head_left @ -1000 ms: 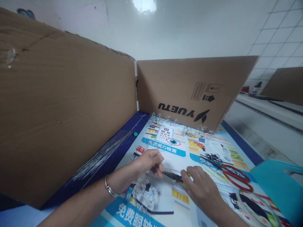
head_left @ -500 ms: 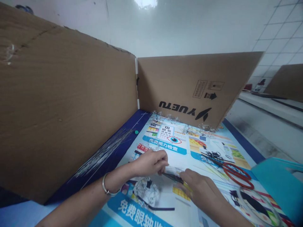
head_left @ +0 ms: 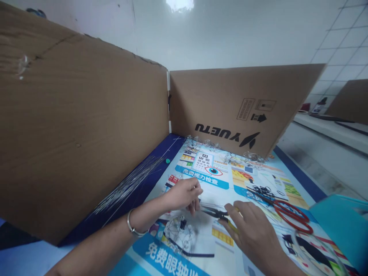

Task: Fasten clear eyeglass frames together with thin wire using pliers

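Observation:
My right hand (head_left: pixel 254 228) is wrapped round the yellow handles of a pair of pliers (head_left: pixel 214 213), whose dark jaws point left and look slightly parted. Close to the jaw tips, my left hand (head_left: pixel 183 193) has its fingers pinched together on a thin wire, only faintly visible below the fingertips. Under the left hand lies a tangled clump of clear beads and wire (head_left: pixel 179 235), with a black strip (head_left: pixel 201 255) reaching out to its right.
A bundle of straight thin wires (head_left: pixel 129 184) lies along the left cardboard panel (head_left: pixel 86 126). Red-handled scissors (head_left: pixel 293 214) rest by black loops (head_left: pixel 263 190) at right. Beaded pieces line the foot of the back panel (head_left: pixel 218 92). A turquoise container (head_left: pixel 339 222) stands far right.
My right hand and the pliers have moved slightly right, and the plier jaws have come away from my left fingers and parted. The view has shifted a little.

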`<state>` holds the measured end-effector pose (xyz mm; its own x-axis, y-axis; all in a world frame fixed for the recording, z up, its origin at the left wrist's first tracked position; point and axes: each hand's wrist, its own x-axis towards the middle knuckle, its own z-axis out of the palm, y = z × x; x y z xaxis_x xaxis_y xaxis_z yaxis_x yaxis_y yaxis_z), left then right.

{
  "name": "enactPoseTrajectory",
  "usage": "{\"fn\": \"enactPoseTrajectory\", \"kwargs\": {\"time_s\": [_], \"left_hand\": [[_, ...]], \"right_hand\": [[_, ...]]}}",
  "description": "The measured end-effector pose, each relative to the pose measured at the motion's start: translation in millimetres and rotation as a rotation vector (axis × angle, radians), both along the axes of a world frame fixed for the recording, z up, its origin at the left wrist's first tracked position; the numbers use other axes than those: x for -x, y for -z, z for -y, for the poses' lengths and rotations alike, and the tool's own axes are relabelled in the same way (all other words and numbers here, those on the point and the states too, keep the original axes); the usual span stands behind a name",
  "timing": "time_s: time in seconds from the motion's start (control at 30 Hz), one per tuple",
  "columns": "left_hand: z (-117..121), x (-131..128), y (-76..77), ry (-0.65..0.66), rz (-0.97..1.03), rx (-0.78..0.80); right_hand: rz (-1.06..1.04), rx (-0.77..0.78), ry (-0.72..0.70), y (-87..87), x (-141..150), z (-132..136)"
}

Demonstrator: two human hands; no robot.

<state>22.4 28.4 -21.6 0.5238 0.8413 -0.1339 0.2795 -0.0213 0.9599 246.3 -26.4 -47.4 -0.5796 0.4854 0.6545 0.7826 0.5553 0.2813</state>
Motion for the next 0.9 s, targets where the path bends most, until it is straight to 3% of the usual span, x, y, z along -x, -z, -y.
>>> {"fn": "enactPoseTrajectory", "kwargs": {"time_s": [0.2, 0.6, 0.9], "left_hand": [[2.8, -3.0, 1.6, 0.06, 0.104, 0.14], [4.9, -5.1, 7.8, 0.038, 0.149, 0.286], [6.7, -6.2, 8.8, 0.041, 0.169, 0.289]], "right_hand": [[0.098, -0.144, -0.056, -5.7, 4.3, 10.5], [0.081, -0.175, -0.064, -1.1, 2.8, 9.0], [0.102, -0.152, -0.055, -1.0, 2.5, 10.9]]}}
